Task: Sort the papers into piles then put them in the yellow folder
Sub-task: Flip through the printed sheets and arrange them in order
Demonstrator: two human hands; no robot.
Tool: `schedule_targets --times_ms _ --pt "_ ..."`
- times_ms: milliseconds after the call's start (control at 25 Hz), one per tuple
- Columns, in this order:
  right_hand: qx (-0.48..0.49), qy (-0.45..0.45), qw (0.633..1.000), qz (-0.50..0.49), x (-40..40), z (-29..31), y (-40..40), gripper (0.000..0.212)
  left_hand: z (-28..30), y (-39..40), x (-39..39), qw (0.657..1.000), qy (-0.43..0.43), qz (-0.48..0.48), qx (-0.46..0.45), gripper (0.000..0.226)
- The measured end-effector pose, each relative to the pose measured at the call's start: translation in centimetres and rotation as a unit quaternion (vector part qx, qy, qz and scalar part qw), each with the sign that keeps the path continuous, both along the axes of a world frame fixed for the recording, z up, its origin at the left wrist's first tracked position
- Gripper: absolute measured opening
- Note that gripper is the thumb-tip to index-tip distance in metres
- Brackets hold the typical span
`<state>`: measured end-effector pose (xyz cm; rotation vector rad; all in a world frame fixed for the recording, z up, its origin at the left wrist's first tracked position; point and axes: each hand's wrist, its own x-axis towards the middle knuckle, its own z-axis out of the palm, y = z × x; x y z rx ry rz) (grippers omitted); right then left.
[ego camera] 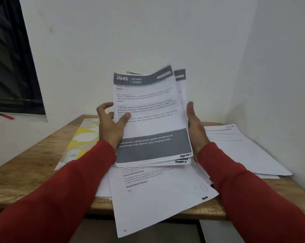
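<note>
Loose white printed sheet [158,195] overhangs the wooden table [34,165]. Above it, your left hand [111,123] pinches the upright paper stack [151,120]; your right hand [194,123], grip spread flat, steadies its edge.

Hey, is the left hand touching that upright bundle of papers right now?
Touching. In the head view the left hand grips the upright bundle of papers at its left edge, its thumb lying across the printed front page.
</note>
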<state>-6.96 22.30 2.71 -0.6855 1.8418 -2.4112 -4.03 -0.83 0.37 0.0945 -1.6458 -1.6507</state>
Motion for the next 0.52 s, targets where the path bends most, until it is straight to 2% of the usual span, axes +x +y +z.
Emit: schedule_targets --times_ms 80,120,200,320,520 --pt "0.015 0.037 0.999 -0.035 -0.3 -0.4 -0.1 0.033 0.2 0.2 0.1 1.000 0.001 -0.013 0.009 0.052" --pt "0.020 0.052 0.997 -0.062 -0.5 -0.6 -0.1 0.029 0.3 0.3 0.0 1.000 -0.003 -0.017 0.017 0.045" --pt "0.010 0.060 0.994 -0.088 -0.8 -0.7 0.3 0.028 0.4 0.0 -0.3 0.999 -0.018 -0.027 0.022 0.023" --pt "-0.023 0.057 0.993 -0.099 -1.3 -0.2 1.0 0.027 0.2 0.2 -0.2 0.997 -0.032 -0.066 0.003 0.030" --pt "-0.047 0.033 0.996 -0.074 -1.9 -0.4 1.1 0.026 0.4 0.1 0.3 0.997 -0.024 -0.076 0.025 0.019"
